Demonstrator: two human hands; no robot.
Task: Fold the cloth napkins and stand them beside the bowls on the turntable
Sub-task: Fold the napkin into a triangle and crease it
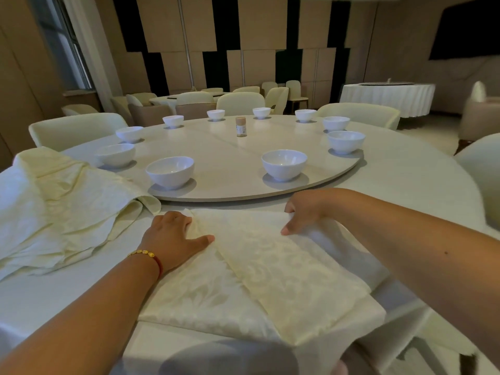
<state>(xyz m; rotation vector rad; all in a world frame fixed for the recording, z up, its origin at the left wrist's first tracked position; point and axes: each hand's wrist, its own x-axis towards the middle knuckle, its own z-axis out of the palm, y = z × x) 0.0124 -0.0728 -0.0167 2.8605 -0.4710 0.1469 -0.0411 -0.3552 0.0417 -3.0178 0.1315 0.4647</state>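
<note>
A cream patterned napkin [270,272] lies partly folded on the table in front of me, a folded band running diagonally across it. My left hand [173,239] holds its far left corner, fingers curled over the edge and thumb stretched along the fold. My right hand [303,212] pinches the far right corner. Beyond the napkin is the round turntable [230,155] with several white bowls around its rim, the nearest two being a bowl on the left [170,171] and a bowl on the right [284,163].
A heap of unfolded cream napkins [62,207] lies on the table to my left. A small jar [240,127] stands near the turntable's middle. Cream chairs ring the table [405,180], and other tables stand further back.
</note>
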